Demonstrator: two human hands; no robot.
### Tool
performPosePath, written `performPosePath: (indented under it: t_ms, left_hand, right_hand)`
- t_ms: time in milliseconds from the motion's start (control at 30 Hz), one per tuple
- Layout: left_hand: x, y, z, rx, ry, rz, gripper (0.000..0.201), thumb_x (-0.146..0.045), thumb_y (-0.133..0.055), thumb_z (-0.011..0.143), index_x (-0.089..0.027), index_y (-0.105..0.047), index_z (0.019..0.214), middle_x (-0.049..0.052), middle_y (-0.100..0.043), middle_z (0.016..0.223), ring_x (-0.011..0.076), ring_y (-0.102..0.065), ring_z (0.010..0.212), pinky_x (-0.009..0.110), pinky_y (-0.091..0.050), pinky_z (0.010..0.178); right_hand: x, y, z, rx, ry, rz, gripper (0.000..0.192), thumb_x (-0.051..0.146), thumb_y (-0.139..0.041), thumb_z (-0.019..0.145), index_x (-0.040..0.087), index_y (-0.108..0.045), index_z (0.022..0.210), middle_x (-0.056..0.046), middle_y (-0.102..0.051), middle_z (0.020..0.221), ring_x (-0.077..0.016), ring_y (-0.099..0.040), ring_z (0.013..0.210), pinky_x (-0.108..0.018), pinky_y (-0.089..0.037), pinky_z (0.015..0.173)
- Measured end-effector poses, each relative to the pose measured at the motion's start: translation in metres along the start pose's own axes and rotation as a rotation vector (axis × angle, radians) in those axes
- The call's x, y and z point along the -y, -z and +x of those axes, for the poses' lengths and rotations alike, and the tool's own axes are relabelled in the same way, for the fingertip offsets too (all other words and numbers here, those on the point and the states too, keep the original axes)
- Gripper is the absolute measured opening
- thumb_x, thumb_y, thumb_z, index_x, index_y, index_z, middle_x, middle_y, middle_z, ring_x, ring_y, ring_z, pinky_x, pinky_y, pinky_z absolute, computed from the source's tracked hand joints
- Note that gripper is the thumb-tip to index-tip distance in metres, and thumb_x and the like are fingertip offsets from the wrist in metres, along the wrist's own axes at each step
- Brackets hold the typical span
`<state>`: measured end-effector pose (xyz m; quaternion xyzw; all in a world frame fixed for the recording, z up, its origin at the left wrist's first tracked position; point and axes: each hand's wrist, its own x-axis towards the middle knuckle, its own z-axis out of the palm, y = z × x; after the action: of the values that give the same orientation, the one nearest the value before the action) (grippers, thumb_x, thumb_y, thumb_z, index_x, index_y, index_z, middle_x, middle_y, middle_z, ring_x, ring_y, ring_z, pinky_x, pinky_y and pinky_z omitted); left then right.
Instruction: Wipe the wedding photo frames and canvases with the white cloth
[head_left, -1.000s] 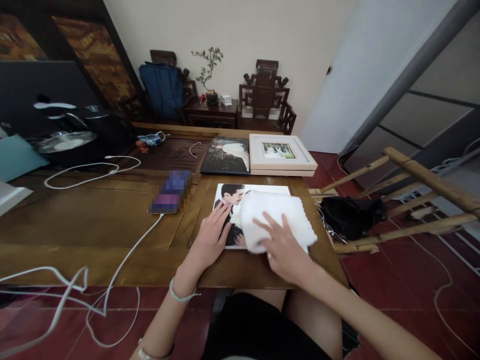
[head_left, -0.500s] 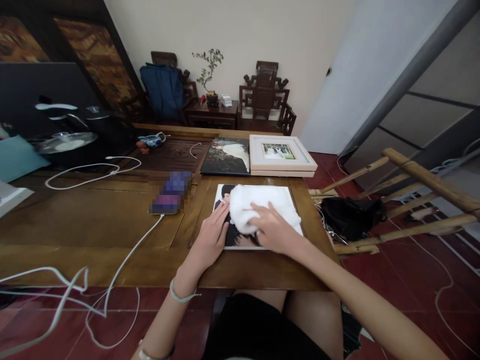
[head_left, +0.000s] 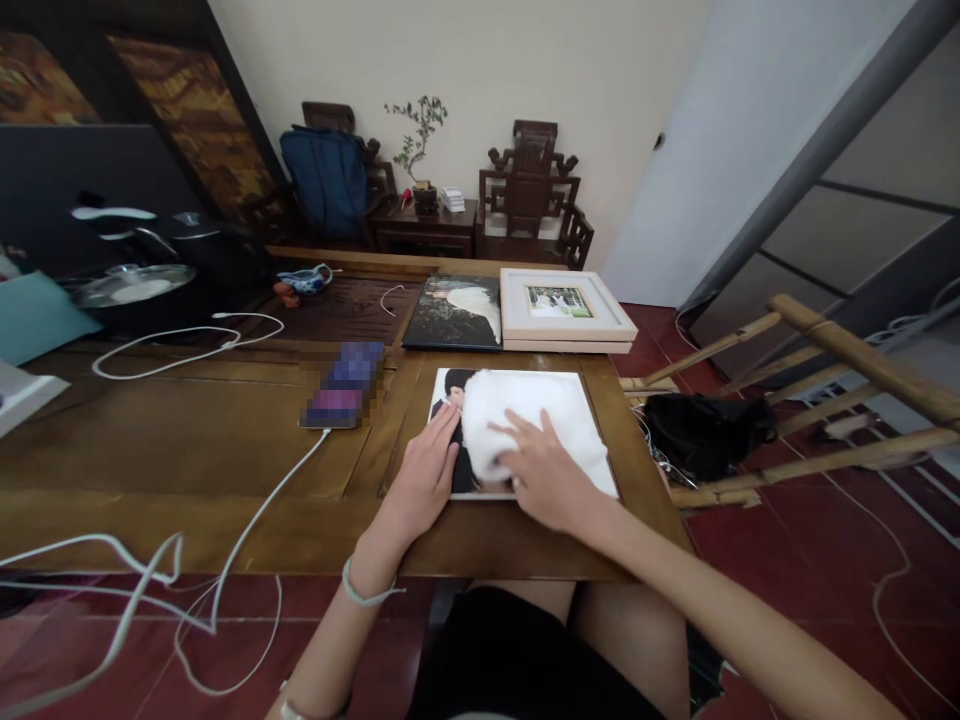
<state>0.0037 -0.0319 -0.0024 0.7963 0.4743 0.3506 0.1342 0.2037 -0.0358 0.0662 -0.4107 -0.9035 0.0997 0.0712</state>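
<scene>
A photo print [head_left: 446,388] lies flat on the wooden table [head_left: 187,440] in front of me. A white cloth [head_left: 547,415] covers most of it. My right hand [head_left: 544,480] presses flat on the cloth, fingers spread. My left hand [head_left: 424,478] rests on the print's left edge and holds it down. Only the print's dark left strip shows; the rest is hidden by the cloth and my hands.
Behind the print lie a dark photo [head_left: 456,312] and a white framed picture [head_left: 564,308]. A blurred phone [head_left: 345,385] with a white cable [head_left: 247,530] sits to the left. A black bag [head_left: 705,432] on a bamboo rack [head_left: 847,400] stands at the right.
My right hand slid the cloth leftward over the print, then back toward me and a little right. My left hand has stayed on the print's left edge.
</scene>
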Motion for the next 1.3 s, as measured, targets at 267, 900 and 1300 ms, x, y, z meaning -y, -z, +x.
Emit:
performPosePath:
  t_ms: [267,900,1300]
  left_hand:
    - [-0.002,0.0,0.003,0.044,0.081,0.017,0.046,-0.023,-0.028,0.094,-0.015,-0.032,0.14,0.013,-0.033,0.147,0.0225,-0.025,0.138,0.049,-0.026,0.11]
    - [0.001,-0.001,0.002,0.038,0.088,-0.005,0.045,-0.025,-0.028,0.095,-0.018,-0.034,0.139,0.011,-0.034,0.147,0.0227,-0.028,0.136,0.048,-0.027,0.11]
    - [-0.001,0.0,0.003,0.043,0.077,0.016,0.046,-0.024,-0.027,0.095,-0.015,-0.033,0.14,0.013,-0.034,0.146,0.0232,-0.025,0.137,0.047,-0.027,0.11]
  right_hand:
    - [0.031,0.008,-0.086,0.069,0.074,0.15,0.039,-0.001,-0.04,0.055,0.019,-0.064,0.08,-0.003,-0.045,0.139,-0.0248,-0.022,0.137,-0.059,-0.004,0.11]
    - [-0.081,0.019,0.0,-0.136,-0.052,0.036,0.045,0.003,-0.037,0.065,0.015,-0.062,0.1,-0.014,-0.055,0.127,-0.0251,-0.036,0.13,-0.056,-0.017,0.107]
    - [0.014,0.021,-0.119,0.087,0.019,0.13,0.041,-0.003,-0.036,0.049,0.019,-0.06,0.074,-0.005,-0.046,0.138,-0.0238,-0.024,0.136,-0.057,-0.011,0.111]
